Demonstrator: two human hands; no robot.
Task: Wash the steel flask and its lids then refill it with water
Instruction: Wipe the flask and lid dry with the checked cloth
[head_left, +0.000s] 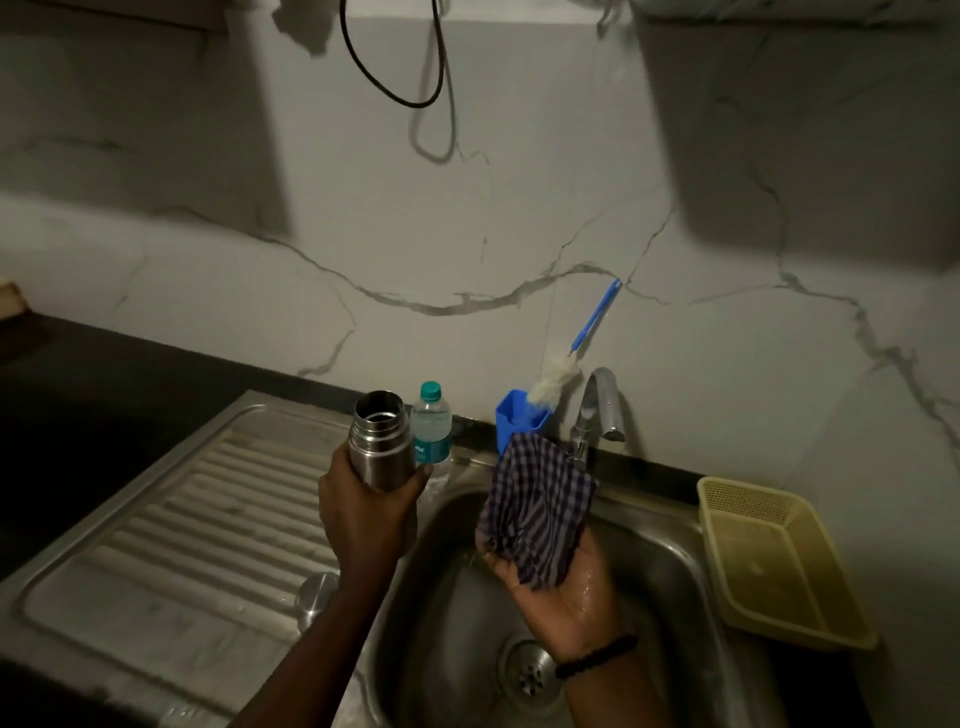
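The steel sink (649, 545) sits in the dark desk (78, 395), ribbed drainboard (182, 519) at left, yellow basket (779, 561) on its right rim. Above the basin, the right hand (561, 587) holds a checked cloth (535, 509) below the tap (597, 410). The left hand (363, 509) grips the open steel flask (379, 441) upright, just in front of a plastic bottle (432, 426). A steel lid (317, 597) rests on the drainboard.

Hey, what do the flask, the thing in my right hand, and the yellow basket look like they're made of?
Flask: brushed steel, going by its grey metallic sheen and ringed neck. In the right hand: a checked cloth, probably woven cotton, since it folds and crumples softly. Yellow basket: likely moulded plastic, matte, with a fine mesh wall.
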